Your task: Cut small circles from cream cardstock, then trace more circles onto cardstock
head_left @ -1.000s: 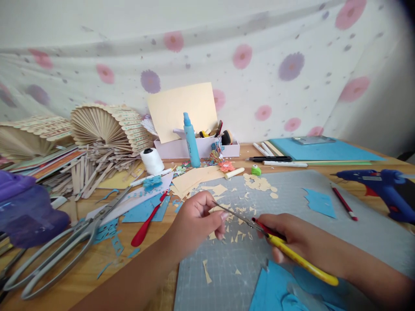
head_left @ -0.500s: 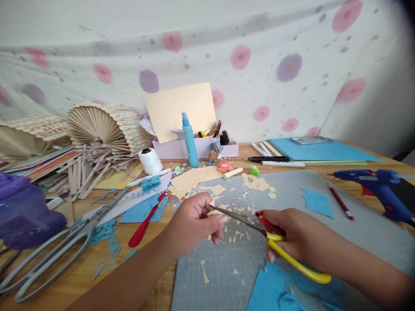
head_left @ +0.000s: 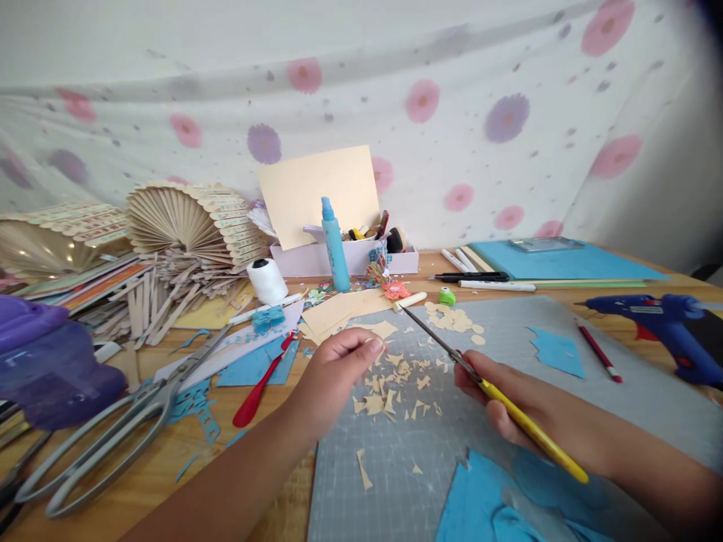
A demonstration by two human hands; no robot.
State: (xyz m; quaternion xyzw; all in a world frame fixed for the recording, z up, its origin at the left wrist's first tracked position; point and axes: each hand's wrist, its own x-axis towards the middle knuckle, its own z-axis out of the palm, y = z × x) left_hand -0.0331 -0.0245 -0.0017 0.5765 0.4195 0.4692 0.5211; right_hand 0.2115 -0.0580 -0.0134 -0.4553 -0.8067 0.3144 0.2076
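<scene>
My left hand [head_left: 342, 373] is closed in a pinch over the grey cutting mat [head_left: 350, 459]; a sliver of a small cream paper piece [head_left: 379, 343] shows at its fingertips. In my right hand [head_left: 508, 399] is a pair of scissors [head_left: 432, 335] with yellow handles. The blades look closed, point up and left, and are apart from my left hand. Cream paper scraps [head_left: 395, 373] lie scattered on the mat between my hands. Beyond them is a pile of cut cream paper rounds [head_left: 452, 318].
Large grey-handled scissors [head_left: 135, 418] and a red tool [head_left: 263, 388] lie at left. A blue glue gun [head_left: 649, 309] and a pencil [head_left: 599, 350] are on the right. Blue paper [head_left: 480, 504] lies in front. A blue spray bottle [head_left: 336, 252] stands behind.
My right hand has drawn the scissors away from my left hand and turned them, blades now together. My left hand has risen slightly, its fingers curled tighter. The view has shifted a little.
</scene>
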